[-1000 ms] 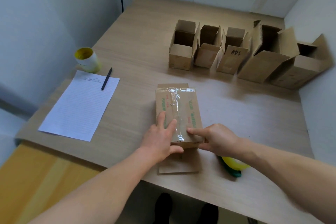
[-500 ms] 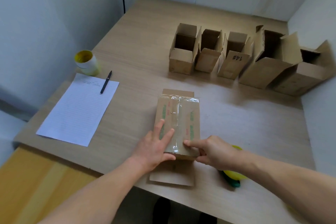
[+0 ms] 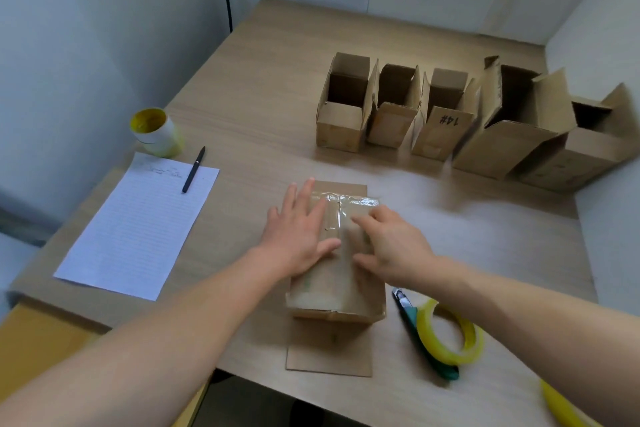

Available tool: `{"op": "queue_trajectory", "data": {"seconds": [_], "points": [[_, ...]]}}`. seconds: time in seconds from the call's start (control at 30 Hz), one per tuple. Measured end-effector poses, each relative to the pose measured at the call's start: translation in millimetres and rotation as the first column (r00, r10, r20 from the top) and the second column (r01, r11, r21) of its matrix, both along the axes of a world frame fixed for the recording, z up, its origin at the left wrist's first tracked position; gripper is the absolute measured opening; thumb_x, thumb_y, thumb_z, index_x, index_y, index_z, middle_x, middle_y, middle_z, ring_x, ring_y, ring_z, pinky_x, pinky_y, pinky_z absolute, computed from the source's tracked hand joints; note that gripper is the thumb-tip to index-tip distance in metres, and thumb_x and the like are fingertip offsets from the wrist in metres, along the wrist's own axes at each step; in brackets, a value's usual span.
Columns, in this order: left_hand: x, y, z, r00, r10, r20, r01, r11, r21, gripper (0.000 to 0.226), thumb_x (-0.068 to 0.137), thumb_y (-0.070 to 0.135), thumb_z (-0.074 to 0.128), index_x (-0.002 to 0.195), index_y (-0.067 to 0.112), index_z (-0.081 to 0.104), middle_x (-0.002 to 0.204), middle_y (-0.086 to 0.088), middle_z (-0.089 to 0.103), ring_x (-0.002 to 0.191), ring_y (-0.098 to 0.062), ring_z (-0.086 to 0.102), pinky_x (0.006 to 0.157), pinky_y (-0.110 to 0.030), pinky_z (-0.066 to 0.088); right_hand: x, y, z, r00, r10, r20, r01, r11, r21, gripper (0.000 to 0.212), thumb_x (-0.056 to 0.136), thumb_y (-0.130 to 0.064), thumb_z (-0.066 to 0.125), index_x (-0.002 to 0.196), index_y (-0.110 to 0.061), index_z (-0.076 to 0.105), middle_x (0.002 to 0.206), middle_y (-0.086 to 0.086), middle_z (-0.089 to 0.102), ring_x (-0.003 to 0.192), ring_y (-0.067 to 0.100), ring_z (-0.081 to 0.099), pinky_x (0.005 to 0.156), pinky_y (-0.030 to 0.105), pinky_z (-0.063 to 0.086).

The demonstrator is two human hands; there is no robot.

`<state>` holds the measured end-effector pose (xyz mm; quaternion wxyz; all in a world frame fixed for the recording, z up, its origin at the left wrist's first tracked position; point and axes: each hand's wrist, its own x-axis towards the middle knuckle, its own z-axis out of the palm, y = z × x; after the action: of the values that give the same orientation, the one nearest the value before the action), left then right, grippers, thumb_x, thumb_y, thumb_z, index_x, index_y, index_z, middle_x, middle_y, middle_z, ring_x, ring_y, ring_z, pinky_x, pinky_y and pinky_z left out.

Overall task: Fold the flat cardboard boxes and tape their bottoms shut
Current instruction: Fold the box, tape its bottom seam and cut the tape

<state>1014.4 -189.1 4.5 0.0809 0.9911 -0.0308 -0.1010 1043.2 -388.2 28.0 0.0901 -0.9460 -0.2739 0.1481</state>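
A folded cardboard box (image 3: 337, 288) stands upside down near the table's front edge, with clear tape (image 3: 341, 208) running along its bottom seam. My left hand (image 3: 299, 229) lies flat on the left half of that bottom, fingers straight and spread. My right hand (image 3: 389, 243) presses on the right half, fingers slightly bent over the tape. A yellow tape roll in a green dispenser (image 3: 446, 340) lies on the table just right of the box.
Several open folded boxes (image 3: 446, 121) stand in a row at the back right. At the left lie a lined sheet (image 3: 138, 225), a black pen (image 3: 194, 168) and a yellow tape roll (image 3: 156, 132). Walls close in on the left and right.
Both hands have slid from the near end of the box's bottom toward its far end along the tape. The tape dispenser, earlier hidden under my right arm, now shows.
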Motion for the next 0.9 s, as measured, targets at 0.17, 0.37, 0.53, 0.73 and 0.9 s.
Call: {"op": "queue_trajectory", "data": {"seconds": [0.17, 0.37, 0.53, 0.73, 0.9], "points": [[35, -7, -17, 0.986, -0.134, -0.098, 0.131, 0.991, -0.040, 0.102, 0.080, 0.075, 0.055, 0.154, 0.020, 0.011, 0.161, -0.008, 0.006, 0.149, -0.029, 0.002, 0.113, -0.052, 0.029, 44, 12, -7, 0.994, 0.022, -0.108, -0.029, 0.997, -0.068, 0.124, 0.067, -0.056, 0.081, 0.157, -0.013, 0.007, 0.162, 0.004, 0.014, 0.148, 0.021, 0.015, 0.117, 0.034, 0.029], [40, -2, -28, 0.998, -0.046, -0.050, 0.037, 0.985, -0.168, 0.123, 0.065, 0.076, 0.070, 0.154, 0.013, 0.013, 0.152, -0.005, 0.021, 0.143, -0.026, 0.016, 0.116, -0.041, 0.027, 58, 17, -20, 0.932, -0.125, -0.341, 0.116, 0.992, -0.047, 0.139, 0.057, -0.052, 0.091, 0.158, -0.012, 0.004, 0.158, 0.007, 0.021, 0.144, 0.024, 0.026, 0.116, 0.028, 0.027], [31, -7, -34, 0.994, 0.094, -0.047, -0.104, 0.953, -0.285, 0.137, 0.065, 0.069, 0.076, 0.155, 0.005, -0.004, 0.164, -0.007, -0.010, 0.151, -0.022, -0.013, 0.123, -0.032, 0.001, 54, 10, -27, 0.851, -0.258, -0.457, 0.305, 0.952, 0.030, 0.142, 0.059, -0.040, 0.093, 0.158, -0.021, -0.006, 0.150, 0.008, 0.039, 0.132, 0.026, 0.043, 0.098, 0.027, 0.040], [20, -13, -40, 0.925, 0.367, -0.098, -0.367, 0.798, -0.479, 0.148, 0.051, 0.059, 0.090, 0.156, 0.009, -0.002, 0.164, -0.003, -0.010, 0.152, -0.018, 0.002, 0.121, -0.026, 0.010, 48, 7, -31, 0.774, -0.346, -0.531, 0.457, 0.885, 0.089, 0.141, 0.061, -0.032, 0.094, 0.157, -0.033, -0.009, 0.145, 0.006, 0.045, 0.125, 0.025, 0.048, 0.088, 0.024, 0.041], [19, -12, -41, 0.881, 0.444, -0.166, -0.461, 0.722, -0.517, 0.156, 0.043, 0.056, 0.094, 0.157, 0.013, -0.004, 0.164, 0.000, 0.002, 0.150, -0.016, 0.012, 0.120, -0.028, 0.019, 44, 7, -36, 0.750, -0.382, -0.540, 0.522, 0.843, 0.128, 0.143, 0.058, -0.029, 0.095, 0.157, -0.031, -0.007, 0.138, 0.004, 0.047, 0.116, 0.022, 0.048, 0.088, 0.027, 0.044]]}}
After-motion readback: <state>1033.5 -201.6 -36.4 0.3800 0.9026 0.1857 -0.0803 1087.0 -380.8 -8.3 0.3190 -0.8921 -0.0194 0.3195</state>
